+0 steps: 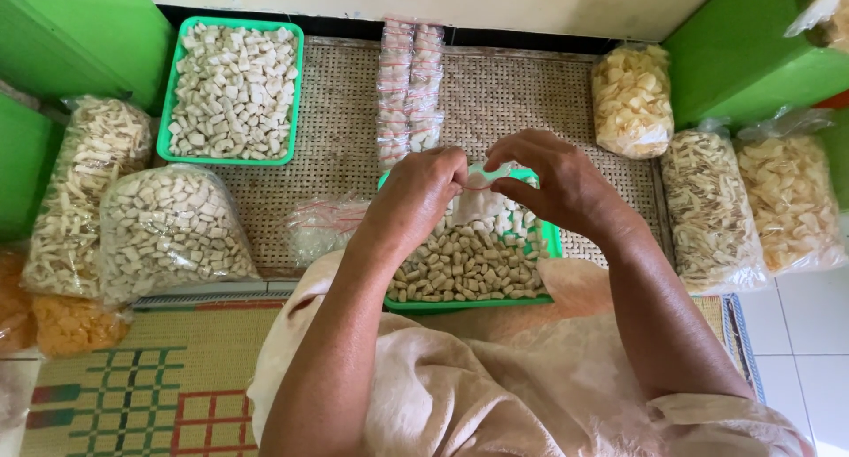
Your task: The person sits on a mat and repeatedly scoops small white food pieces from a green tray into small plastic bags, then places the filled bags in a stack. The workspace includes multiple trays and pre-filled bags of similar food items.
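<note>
A green tray [164, 125] of pale white cracker chunks lies at the far left of the woven mat [513, 90]. Beside it on the mat lie two rows of small filled packets [409, 90] with red seals. At the left edge rest two big clear bags of crackers [133, 214], with what may be orange chips [66, 324] below them. To the right stand three more bags [707, 187] of yellowish chips. Green walls [80, 28] flank both sides.

Left hand [416, 196] and right hand [553, 183] pinch a small clear bag [485, 176] above a green tray [552, 241].
</note>
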